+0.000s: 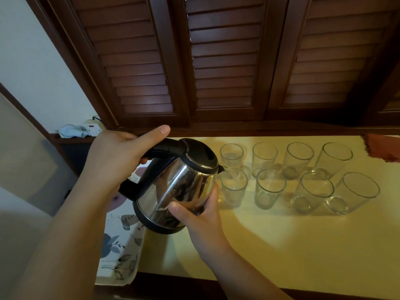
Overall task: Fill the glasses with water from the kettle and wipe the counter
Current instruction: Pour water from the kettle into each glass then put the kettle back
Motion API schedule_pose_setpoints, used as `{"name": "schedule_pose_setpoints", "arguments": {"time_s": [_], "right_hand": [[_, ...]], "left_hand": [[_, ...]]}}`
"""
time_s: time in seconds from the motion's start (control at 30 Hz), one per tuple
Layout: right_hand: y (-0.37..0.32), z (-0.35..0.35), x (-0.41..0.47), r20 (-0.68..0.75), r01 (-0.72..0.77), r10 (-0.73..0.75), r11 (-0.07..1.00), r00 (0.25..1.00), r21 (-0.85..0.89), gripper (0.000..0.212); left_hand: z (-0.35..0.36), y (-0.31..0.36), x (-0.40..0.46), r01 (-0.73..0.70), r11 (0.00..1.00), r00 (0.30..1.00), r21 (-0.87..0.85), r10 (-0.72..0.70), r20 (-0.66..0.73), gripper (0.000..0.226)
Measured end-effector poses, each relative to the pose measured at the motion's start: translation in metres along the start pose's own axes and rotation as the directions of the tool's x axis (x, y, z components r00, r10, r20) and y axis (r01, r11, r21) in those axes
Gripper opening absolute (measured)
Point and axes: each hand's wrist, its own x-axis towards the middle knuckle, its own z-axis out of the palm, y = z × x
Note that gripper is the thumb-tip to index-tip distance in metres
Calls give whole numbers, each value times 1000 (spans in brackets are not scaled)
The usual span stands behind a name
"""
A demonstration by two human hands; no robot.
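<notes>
A steel kettle (179,185) with a black lid and handle is tilted to the right above the yellow counter (281,245). My left hand (116,156) grips its black handle. My right hand (199,208) cups the kettle's lower body from the front. The spout pours water into the near-left glass (233,189). Several clear glasses (303,178) stand in two rows to the right. The far-left glass (231,155) holds some water; the others look empty.
A white floral tray (121,245) lies at the counter's left end under the kettle. A light blue cloth (71,131) lies on a ledge by a wall socket (93,128). A reddish-brown cloth (383,148) sits at far right. Dark louvred shutters (216,61) rise behind.
</notes>
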Motion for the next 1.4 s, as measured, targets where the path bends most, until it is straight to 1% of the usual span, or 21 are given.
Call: {"name": "schedule_pose_setpoints", "arguments": {"time_s": [0.1, 0.3, 0.43, 0.6, 0.73, 1.0, 1.27, 1.4], "right_hand": [[1, 0, 0, 4, 0, 0, 1000, 1000, -18, 91], [1, 4, 0, 0, -8, 8, 1000, 1000, -10, 95], [1, 6, 0, -12, -5, 4, 1000, 1000, -8, 100], [-2, 9, 0, -16, 3, -2, 1000, 1000, 15, 99], [-2, 9, -2, -7, -4, 4, 1000, 1000, 24, 99], [-5, 8, -3, -4, 1, -1, 1000, 1000, 29, 96], [-5, 6, -6, 1, -10, 10, 1000, 1000, 22, 98], [-6, 4, -6, -1, -21, 21, 1000, 1000, 6, 99]], "left_hand": [[-1, 1, 1, -8, 1000, 1000, 14, 8, -4, 72], [-4, 2, -1, -29, 999, 1000, 24, 29, -6, 71], [-4, 4, -1, -32, 999, 999, 20, 33, -13, 77], [-5, 8, -2, -37, 998, 999, 52, 37, -15, 70], [-7, 10, -4, -37, 999, 999, 40, 37, 0, 72], [-6, 17, -9, -55, 997, 998, 59, 55, -1, 66], [-4, 20, -11, -70, 994, 997, 85, 71, -12, 71], [-3, 19, -12, -79, 993, 996, 86, 82, -25, 70]]}}
